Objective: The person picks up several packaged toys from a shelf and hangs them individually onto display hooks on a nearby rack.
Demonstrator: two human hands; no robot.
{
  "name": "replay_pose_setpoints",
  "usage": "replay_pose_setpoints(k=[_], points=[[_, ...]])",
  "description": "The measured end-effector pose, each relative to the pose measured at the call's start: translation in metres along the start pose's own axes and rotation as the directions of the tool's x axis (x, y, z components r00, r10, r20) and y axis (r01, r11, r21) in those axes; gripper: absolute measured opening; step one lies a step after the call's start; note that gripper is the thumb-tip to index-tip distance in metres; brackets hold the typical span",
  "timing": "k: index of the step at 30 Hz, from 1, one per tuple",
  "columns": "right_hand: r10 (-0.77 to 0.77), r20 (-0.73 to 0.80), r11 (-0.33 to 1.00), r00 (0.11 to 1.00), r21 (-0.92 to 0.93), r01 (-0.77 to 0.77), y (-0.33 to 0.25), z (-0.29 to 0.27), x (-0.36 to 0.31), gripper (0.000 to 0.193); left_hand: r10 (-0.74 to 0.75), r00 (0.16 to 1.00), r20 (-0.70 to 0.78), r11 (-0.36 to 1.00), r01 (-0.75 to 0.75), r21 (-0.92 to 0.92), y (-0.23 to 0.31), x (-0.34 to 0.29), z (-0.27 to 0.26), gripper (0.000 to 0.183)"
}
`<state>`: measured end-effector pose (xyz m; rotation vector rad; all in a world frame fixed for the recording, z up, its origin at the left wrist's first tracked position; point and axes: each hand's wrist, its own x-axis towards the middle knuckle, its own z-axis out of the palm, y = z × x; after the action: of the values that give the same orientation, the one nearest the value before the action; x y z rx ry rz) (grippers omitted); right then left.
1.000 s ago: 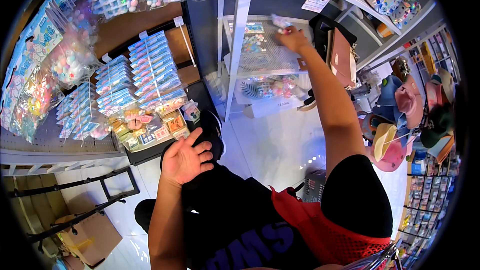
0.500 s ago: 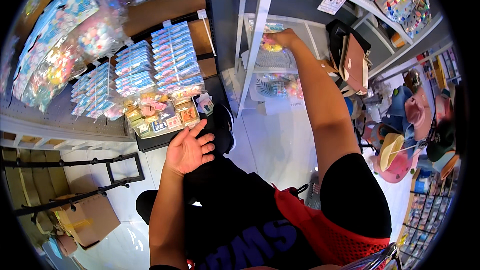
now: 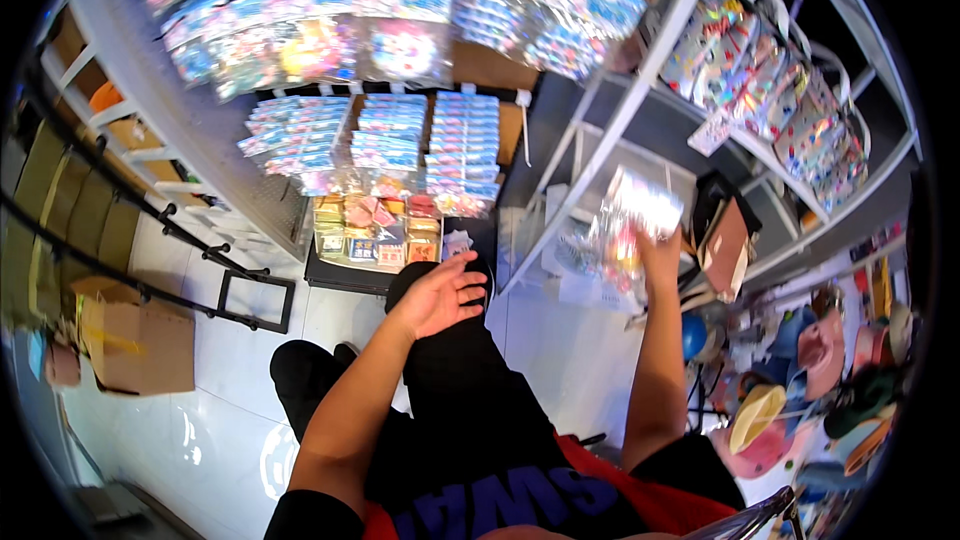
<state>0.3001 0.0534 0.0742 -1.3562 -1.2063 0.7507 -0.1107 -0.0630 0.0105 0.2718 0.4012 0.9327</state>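
Note:
In my right hand (image 3: 660, 252) is a shiny clear plastic packet (image 3: 640, 202) with coloured contents, lifted beside the white shelf rack. Glare and blur hide what the packet contains. My left hand (image 3: 438, 298) hovers by my bent knee, palm up, its fingers spread and holding nothing. Just beyond it stands a tray of small boxed and wrapped items (image 3: 375, 232) on a low black base. Above that tray, blue-topped packets (image 3: 463, 145) hang in several rows on hooks.
Larger blue-carded packets (image 3: 405, 0) hang higher up. Clear bags with coloured dots (image 3: 770, 80) fill the right rack's upper shelf. Brown and black bags (image 3: 728, 240) sit below, hats (image 3: 775, 400) stand at right. A cardboard box (image 3: 135, 340) and a black metal frame (image 3: 255, 300) lie left.
My right hand has drawn back from the lower shelf, bringing the plastic packet up with it. My left hand stays spread near the knee. The view has swung to the left.

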Motion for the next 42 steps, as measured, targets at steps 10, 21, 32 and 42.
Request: replay_pose_setpoints(k=[10, 21, 32, 42], points=[[0.006, 0.629, 0.948, 0.777, 0.243, -0.204, -0.132, 0.084, -0.202, 0.055, 0.301, 0.947, 0.109, 0.721, -0.301, 0.624, -0.052, -0.073, 0.106, 0.039], [-0.416, 0.624, 0.876, 0.661, 0.471, 0.105, -0.286, 0.234, -0.158, 0.067, 0.792, 0.582, -0.183, 0.559, -0.572, 0.601, 0.051, -0.217, 0.115, 0.030], [-0.762, 0.074, 0.564, 0.643, 0.563, 0.604, -0.484, 0.368, 0.049, 0.027, 0.893, 0.287, -0.347, 0.450, -0.589, 0.671, 0.107, -0.292, 0.086, 0.033], [-0.604, 0.191, 0.772, 0.774, 0.384, 0.507, -0.499, 0.389, 0.047, 0.033, 0.898, 0.282, -0.338, 0.440, -0.537, 0.720, 0.110, -0.297, 0.045, 0.042]])
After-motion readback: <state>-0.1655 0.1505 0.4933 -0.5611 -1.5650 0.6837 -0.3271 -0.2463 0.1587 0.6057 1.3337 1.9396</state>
